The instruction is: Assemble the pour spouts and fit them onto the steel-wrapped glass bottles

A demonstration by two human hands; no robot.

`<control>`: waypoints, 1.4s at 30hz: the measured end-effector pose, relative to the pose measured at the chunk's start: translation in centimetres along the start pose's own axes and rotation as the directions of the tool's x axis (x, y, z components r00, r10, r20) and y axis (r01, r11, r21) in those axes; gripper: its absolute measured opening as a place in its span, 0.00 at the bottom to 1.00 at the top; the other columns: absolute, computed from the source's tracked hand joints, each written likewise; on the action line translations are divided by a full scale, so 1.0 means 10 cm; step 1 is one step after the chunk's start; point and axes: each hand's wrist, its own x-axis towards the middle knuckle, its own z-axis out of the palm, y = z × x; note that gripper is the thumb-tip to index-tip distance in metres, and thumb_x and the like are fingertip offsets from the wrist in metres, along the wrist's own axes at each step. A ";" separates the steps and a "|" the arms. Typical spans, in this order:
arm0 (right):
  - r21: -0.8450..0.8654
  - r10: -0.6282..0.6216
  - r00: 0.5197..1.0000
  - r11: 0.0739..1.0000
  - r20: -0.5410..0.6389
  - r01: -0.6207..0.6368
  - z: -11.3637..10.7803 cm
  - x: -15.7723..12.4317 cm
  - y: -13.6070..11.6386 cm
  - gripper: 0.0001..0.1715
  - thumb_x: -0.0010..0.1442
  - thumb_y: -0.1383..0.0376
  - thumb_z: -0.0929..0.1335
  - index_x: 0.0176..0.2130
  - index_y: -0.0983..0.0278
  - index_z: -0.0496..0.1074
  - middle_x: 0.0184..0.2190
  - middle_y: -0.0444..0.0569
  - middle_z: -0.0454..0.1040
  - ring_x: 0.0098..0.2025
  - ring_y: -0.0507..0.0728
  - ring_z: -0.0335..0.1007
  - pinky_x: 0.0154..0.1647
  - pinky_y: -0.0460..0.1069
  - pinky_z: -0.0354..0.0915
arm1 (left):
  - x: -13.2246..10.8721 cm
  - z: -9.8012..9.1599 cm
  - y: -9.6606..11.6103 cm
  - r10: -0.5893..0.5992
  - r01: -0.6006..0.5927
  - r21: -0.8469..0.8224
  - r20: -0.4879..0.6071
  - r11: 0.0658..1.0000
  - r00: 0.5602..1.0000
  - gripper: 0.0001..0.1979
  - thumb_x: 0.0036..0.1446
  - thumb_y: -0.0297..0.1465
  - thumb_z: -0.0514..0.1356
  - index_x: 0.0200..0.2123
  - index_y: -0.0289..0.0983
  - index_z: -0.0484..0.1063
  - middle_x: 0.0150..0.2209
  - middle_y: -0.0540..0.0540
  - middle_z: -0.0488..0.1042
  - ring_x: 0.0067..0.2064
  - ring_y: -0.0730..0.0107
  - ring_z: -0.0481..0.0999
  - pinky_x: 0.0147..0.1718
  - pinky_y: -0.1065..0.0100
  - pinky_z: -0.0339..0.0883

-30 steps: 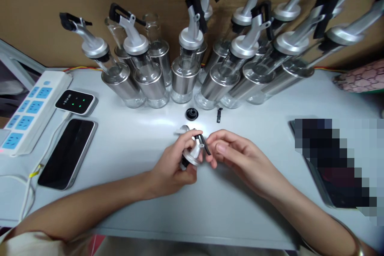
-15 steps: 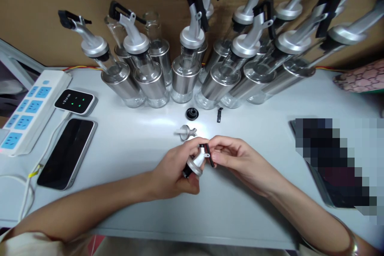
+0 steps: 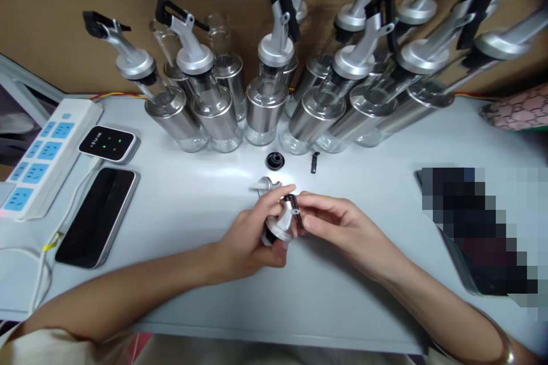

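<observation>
My left hand point(image 3: 252, 234) is closed round a bottle pourer point(image 3: 283, 222), a silver spout with a black base and a black flip lever. The spout points up and slightly right. My right hand point(image 3: 342, 228) has its thumb and fingertips pinched on the pourer's black lever point(image 3: 298, 214). Just beyond my left fingers lies a loose silver spout point(image 3: 266, 184), partly covered by the hand. Farther back on the table are a round black stopper point(image 3: 275, 161) and a small black lever point(image 3: 315, 162).
Several glass-and-steel bottles point(image 3: 216, 117), most with pourers, stand in rows at the back. At left lie a power strip point(image 3: 38, 162), a white WiFi device point(image 3: 109, 144) and a phone point(image 3: 98, 217). A dark, pixelated device point(image 3: 454, 239) lies at right; a pink patterned item point(image 3: 520, 105) is behind.
Both hands have shifted slightly away from me with the pourer, which now stands more upright. My left index finger has straightened and now partly covers the loose spout.
</observation>
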 end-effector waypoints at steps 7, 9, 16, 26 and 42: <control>-0.124 -0.148 0.988 0.981 0.034 0.151 0.00 -0.05 0.02 0.10 0.54 0.59 0.74 0.39 0.57 0.78 0.33 0.44 0.66 0.36 0.51 0.65 0.39 0.49 0.66 | -0.07 0.03 -0.04 0.077 -0.077 -0.010 0.037 0.997 0.996 0.43 0.52 0.26 0.58 0.67 0.43 0.40 0.29 0.53 0.69 0.25 0.75 0.67 0.26 0.74 0.65; -0.173 -0.173 0.985 0.969 0.027 0.175 0.01 -0.05 0.03 0.09 0.53 0.63 0.74 0.38 0.58 0.77 0.33 0.44 0.66 0.37 0.52 0.65 0.41 0.50 0.65 | -0.09 0.04 -0.05 0.094 -0.094 0.006 0.036 0.996 0.995 0.43 0.51 0.26 0.58 0.67 0.42 0.41 0.30 0.51 0.70 0.25 0.75 0.67 0.27 0.72 0.65; -0.201 -0.183 0.983 0.963 -0.004 0.179 0.01 -0.04 0.05 0.11 0.52 0.60 0.74 0.36 0.59 0.73 0.33 0.45 0.67 0.37 0.54 0.65 0.42 0.52 0.64 | -0.06 0.03 -0.04 -0.069 0.073 -0.068 0.050 0.995 0.996 0.42 0.53 0.27 0.58 0.66 0.43 0.38 0.35 0.49 0.72 0.26 0.75 0.67 0.30 0.70 0.66; -0.214 -0.254 0.963 0.940 0.087 0.267 0.01 -0.12 -0.05 0.17 0.61 0.49 0.66 0.38 0.57 0.77 0.41 0.48 0.66 0.43 0.55 0.66 0.47 0.51 0.62 | -0.02 0.01 0.06 0.097 -0.094 0.062 -0.044 0.994 0.994 0.21 0.56 0.25 0.59 0.51 0.43 0.57 0.36 0.49 0.71 0.30 0.75 0.70 0.29 0.74 0.66; 0.201 -0.039 0.997 0.978 -0.066 0.052 0.04 -0.08 -0.07 0.20 0.58 0.49 0.67 0.26 0.60 0.71 0.38 0.48 0.66 0.38 0.57 0.66 0.40 0.52 0.65 | 0.03 -0.01 0.08 0.054 -0.055 0.023 0.043 0.998 0.998 0.18 0.63 0.31 0.58 0.54 0.43 0.59 0.34 0.51 0.70 0.30 0.76 0.69 0.31 0.73 0.69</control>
